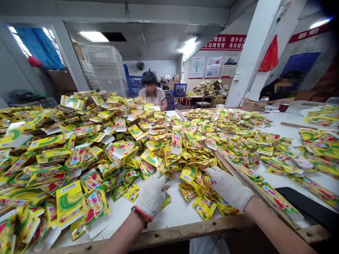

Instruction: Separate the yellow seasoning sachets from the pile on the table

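Note:
My left hand (150,194), in a white knit glove with a dark and orange cuff, is low over the white tabletop (177,215). Its fingers curl inward, and a yellow sachet (166,201) shows beside the palm; whether it is gripped is unclear. In a matching glove, my right hand (229,185) reaches over a heap of small yellow sachets (203,208), fingers stretched out and touching it. Between the hands, a yellow packet with a barcode (188,174) lies on the heap. Printed yellow and green cartons (69,203) are piled left of my left hand.
A wooden strip (238,173) divides the tabletop on my right, with more flat cartons (275,141) beyond it. A black object (304,203) lies at the right. Wood edges the table's front (185,231). A person (153,93) sits across, another (283,84) farther right.

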Tool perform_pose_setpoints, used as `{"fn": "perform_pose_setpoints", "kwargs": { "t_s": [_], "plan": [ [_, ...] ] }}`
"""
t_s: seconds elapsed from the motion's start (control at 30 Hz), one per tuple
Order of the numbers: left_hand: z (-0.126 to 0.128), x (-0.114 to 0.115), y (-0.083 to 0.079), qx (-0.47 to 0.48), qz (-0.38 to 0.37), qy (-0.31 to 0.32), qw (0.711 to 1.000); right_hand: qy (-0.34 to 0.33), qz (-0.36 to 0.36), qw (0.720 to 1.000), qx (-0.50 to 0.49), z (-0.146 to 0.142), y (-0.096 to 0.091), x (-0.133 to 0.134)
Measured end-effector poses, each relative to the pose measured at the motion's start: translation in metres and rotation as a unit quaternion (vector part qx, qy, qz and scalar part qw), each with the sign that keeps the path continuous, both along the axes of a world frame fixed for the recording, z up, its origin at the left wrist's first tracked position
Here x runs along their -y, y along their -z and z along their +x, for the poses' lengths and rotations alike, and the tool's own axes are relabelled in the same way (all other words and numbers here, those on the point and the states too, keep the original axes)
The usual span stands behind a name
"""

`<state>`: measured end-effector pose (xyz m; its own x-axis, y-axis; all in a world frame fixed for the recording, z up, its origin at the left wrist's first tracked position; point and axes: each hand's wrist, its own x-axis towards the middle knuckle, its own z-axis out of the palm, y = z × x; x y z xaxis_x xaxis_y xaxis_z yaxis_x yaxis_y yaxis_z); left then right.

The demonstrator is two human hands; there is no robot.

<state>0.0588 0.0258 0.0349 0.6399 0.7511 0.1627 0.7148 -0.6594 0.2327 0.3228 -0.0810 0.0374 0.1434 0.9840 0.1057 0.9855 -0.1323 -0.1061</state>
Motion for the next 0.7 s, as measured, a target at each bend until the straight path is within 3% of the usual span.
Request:
{"fn": "perform_pose_setpoints", "kwargs": {
  "t_s": [0.1, 0.17, 0.27, 0.33, 0.4, 0.47, 0.53, 0.7],
  "plan": [
    [0.023, -0.014, 0.002, 0.021, 0.002, -0.002, 1.0, 0.031, -0.006, 1.0, -0.001, -0.003, -0.016, 0.004],
    [0.025, -0.021, 0.002, 0.05, -0.001, -0.007, 0.999, 0.019, 0.025, 0.999, -0.021, -0.004, -0.029, 0.012],
    [0.008, -0.02, 0.0, 0.103, 0.0, -0.024, 0.994, -0.011, 0.134, 0.988, -0.081, -0.011, -0.038, 0.025],
    [-0.008, -0.011, -0.002, 0.161, -0.029, -0.046, 0.986, 0.011, 0.185, 0.966, -0.183, -0.026, -0.035, 0.03],
    [-0.02, 0.004, -0.004, 0.271, -0.142, -0.067, 0.95, 0.041, 0.177, 0.918, -0.352, -0.051, -0.026, 0.028],
    [-0.027, 0.021, -0.004, 0.383, -0.294, -0.077, 0.872, 0.04, 0.138, 0.845, -0.515, -0.084, -0.016, 0.021],
    [-0.03, 0.037, -0.003, 0.436, -0.392, -0.074, 0.807, 0.026, 0.107, 0.805, -0.582, -0.115, -0.007, 0.012],
    [-0.033, 0.057, 0.0, 0.48, -0.445, -0.054, 0.754, 0.075, 0.07, 0.817, -0.567, -0.149, 0.008, 0.001]
  ]
}}
